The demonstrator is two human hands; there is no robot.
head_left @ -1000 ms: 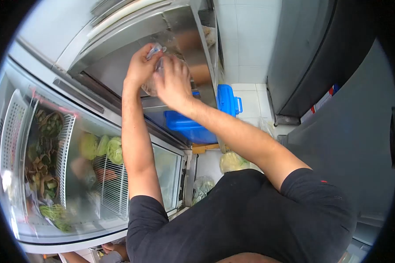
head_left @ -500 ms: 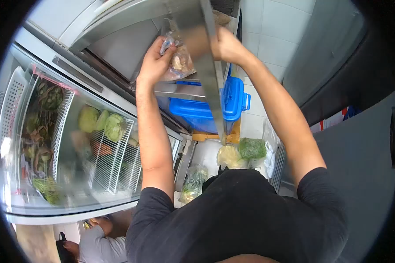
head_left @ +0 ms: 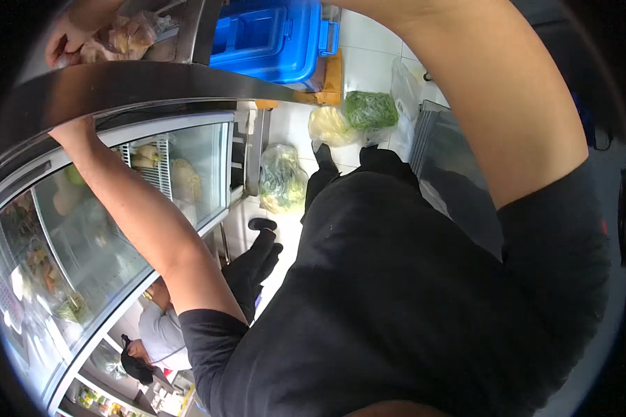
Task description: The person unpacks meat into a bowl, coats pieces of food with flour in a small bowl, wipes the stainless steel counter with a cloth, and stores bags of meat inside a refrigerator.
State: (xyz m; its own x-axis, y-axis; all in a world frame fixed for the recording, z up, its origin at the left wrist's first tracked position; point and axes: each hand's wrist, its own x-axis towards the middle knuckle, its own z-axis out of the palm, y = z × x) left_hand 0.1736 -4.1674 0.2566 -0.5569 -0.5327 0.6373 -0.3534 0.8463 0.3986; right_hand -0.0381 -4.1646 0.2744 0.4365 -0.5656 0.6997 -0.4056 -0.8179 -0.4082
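Observation:
My left arm reaches to the upper left and passes behind a dark metal bar [head_left: 153,82]; only the wrist of my left hand [head_left: 72,131] shows, and its fingers are hidden. Past the bar, at the upper left edge, is a shaded hand [head_left: 73,35] with curled fingers. It seems to come in from the top, so I take it as my right hand, since my right forearm leaves over the top edge. Its fingers close at the edge of a clear plastic bag [head_left: 122,36] with pale brown pieces inside, lying on the metal shelf.
A glass-fronted fridge [head_left: 97,229] holding vegetables stands at left. A blue lidded bin [head_left: 268,42] is at the top. Bagged greens [head_left: 372,110], a pale bagged vegetable [head_left: 330,126] and a bag of leafy vegetables [head_left: 282,177] lie on the floor. A co-worker [head_left: 161,326] is at lower left.
My view has swung right and down, so the shelf, bin and bag sit higher and farther left. My left hand has gone behind the bar. The floor and the co-worker show more.

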